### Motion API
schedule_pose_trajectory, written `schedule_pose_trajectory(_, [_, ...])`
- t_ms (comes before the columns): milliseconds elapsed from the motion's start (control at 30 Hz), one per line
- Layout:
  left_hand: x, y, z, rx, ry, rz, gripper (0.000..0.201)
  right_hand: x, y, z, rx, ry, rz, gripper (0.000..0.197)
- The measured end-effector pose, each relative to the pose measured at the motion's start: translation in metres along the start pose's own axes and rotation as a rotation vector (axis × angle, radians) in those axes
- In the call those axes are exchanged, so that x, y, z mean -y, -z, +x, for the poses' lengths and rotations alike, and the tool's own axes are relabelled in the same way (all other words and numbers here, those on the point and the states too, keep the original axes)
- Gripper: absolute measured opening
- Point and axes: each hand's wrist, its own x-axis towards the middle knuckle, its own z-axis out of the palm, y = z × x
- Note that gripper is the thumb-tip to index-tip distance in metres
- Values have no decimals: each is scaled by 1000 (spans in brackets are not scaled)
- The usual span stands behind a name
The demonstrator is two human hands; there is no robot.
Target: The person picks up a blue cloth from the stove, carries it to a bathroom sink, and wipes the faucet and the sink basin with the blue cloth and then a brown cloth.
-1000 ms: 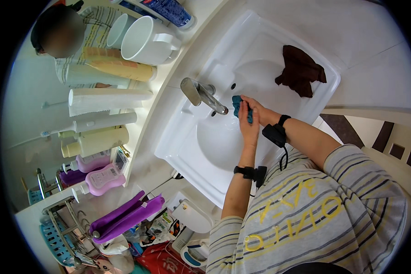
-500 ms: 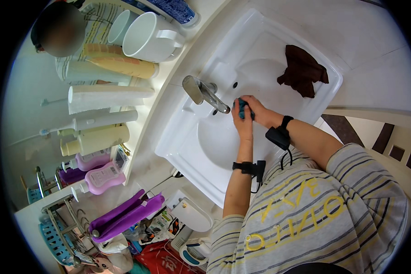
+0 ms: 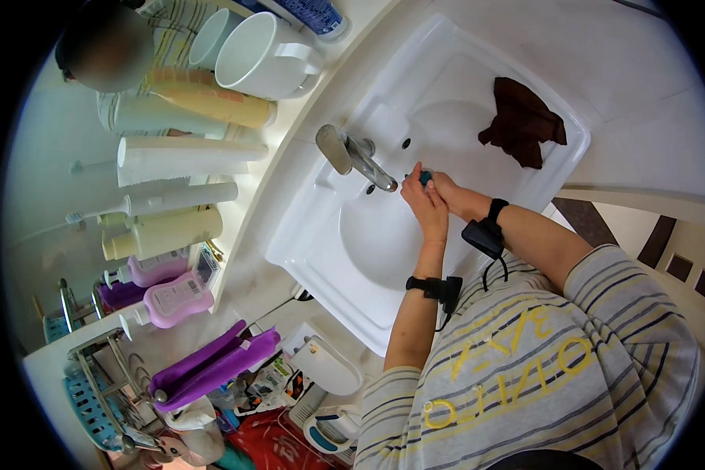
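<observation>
A small teal cloth (image 3: 425, 178) is bunched up between my two hands over the white sink (image 3: 368, 313), close to the tap's spout. My left hand (image 3: 424, 205) presses over it, fingers pointing away from me. Around its other side my right hand (image 3: 451, 193) is closed, and the two hands touch. Only a bit of the cloth shows; the rest is hidden by the fingers. The silver tap (image 3: 360, 163) stands just left of my hands, and no water stream is visible from it. A crumpled dark brown cloth (image 3: 522, 124) lies at the sink's right side.
On the shelf to the left stand a white mug (image 3: 258, 59), a yellow tube (image 3: 211, 102), a paper roll (image 3: 188, 160), an electric toothbrush (image 3: 182, 199) and a pink pump bottle (image 3: 176, 300). Below are a purple holder (image 3: 211, 368) and a wire rack (image 3: 106, 392). A mirror runs behind the shelf.
My left hand has turned and slid over the teal cloth, covering more of it. Both hands shifted slightly, still together beside the tap.
</observation>
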Motion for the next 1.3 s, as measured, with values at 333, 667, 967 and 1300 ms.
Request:
schedule_pose_trajectory(333, [45,13,21,-14,514,-339,22,-8,-20,1,-29,128,-568,36])
schedule_pose_trajectory(667, [88,50,28,147,1009,-1058,17,59,-20,-27,72,-78,-518,72])
schedule_pose_trajectory(967, [84,48,27,21,944,-1111,23,69,-1,-26,218,-92,-292,58])
schedule_pose_trajectory(1300, [42,21,27,-143,695,-746,18,2,49,13,181,1113,-807,46])
